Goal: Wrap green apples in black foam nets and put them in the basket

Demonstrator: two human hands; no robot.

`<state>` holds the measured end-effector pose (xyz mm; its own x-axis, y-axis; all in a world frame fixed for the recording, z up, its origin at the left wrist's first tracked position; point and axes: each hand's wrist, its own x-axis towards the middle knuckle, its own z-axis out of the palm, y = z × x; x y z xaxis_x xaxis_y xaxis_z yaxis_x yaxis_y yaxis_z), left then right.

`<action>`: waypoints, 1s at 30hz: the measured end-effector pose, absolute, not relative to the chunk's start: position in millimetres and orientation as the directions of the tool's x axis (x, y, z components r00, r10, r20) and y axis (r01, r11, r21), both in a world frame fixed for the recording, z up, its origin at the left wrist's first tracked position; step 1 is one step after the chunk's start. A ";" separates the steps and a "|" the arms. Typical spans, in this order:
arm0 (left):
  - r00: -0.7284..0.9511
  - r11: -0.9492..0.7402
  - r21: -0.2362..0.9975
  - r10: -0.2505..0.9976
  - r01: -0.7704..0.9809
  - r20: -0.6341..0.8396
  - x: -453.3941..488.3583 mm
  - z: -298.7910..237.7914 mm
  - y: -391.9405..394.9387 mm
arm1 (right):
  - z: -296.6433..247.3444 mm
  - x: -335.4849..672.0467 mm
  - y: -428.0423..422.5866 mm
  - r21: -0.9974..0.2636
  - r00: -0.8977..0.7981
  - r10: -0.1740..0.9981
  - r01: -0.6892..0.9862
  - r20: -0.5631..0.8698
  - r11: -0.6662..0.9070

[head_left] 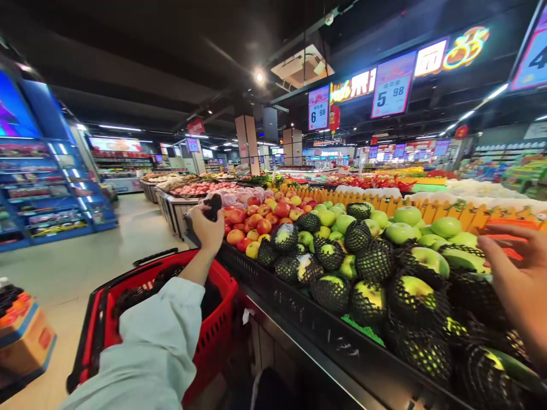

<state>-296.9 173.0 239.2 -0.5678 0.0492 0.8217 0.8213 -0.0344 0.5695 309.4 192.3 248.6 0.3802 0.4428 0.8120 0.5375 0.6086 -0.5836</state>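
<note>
Left of the green apples point(401, 233): left hand point(208, 229), grasping dark item point(213, 206). At their right edge: right hand point(519, 279), released, fingers extended.

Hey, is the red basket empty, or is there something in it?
Not empty: dark netting shows inside the red basket. The left sleeve hides part of the inside, so I cannot tell what else it holds.

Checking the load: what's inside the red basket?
Dark mesh-like material lies inside the red basket; the left sleeve covers part of the interior, hiding whatever is there.
</note>
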 end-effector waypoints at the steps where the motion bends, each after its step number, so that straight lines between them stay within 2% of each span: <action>1: -0.510 -0.142 0.506 0.013 0.851 0.860 -269.0 253.4 182.6 | 249.3 309.1 191.7 -0.597 0.384 0.458 0.516 0.802 0.614; 4: -0.373 -0.457 0.332 0.000 0.825 0.928 -171.7 285.1 205.1 | 249.9 307.6 191.6 -0.608 0.367 0.484 0.476 0.794 0.635; 8: -0.109 -0.776 0.172 0.133 0.607 0.985 -43.4 301.0 228.4 | 249.0 307.8 193.4 -0.603 0.252 0.558 0.477 0.791 0.639; 11: 0.108 -0.923 0.206 0.252 0.326 0.962 29.0 302.1 242.9 | 248.4 307.9 193.9 -0.591 0.134 0.616 0.496 0.776 0.636; 14: 0.382 -0.933 0.355 0.352 0.066 0.854 71.4 298.2 250.3 | 247.8 307.1 192.9 -0.526 0.029 0.606 0.532 0.795 0.664; 17: 0.556 -0.896 0.443 0.347 -0.042 0.755 83.4 288.6 252.2 | 245.5 306.7 192.5 -0.410 -0.086 0.549 0.571 0.831 0.711; 21: 0.615 -0.852 0.519 0.372 -0.071 0.695 72.5 273.1 258.5 | 240.7 306.6 195.2 -0.301 -0.198 0.508 0.609 0.838 0.734; 30: 0.636 -0.700 0.704 0.488 -0.123 0.597 69.5 259.8 257.8 | 242.4 306.2 191.3 -0.205 -0.368 0.552 0.664 0.748 0.719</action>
<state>69.5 257.8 259.8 0.6364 0.4885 0.5970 -0.1227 -0.7000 0.7035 306.2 191.3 242.4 -0.3683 0.5524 0.7478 0.6637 0.7195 -0.2046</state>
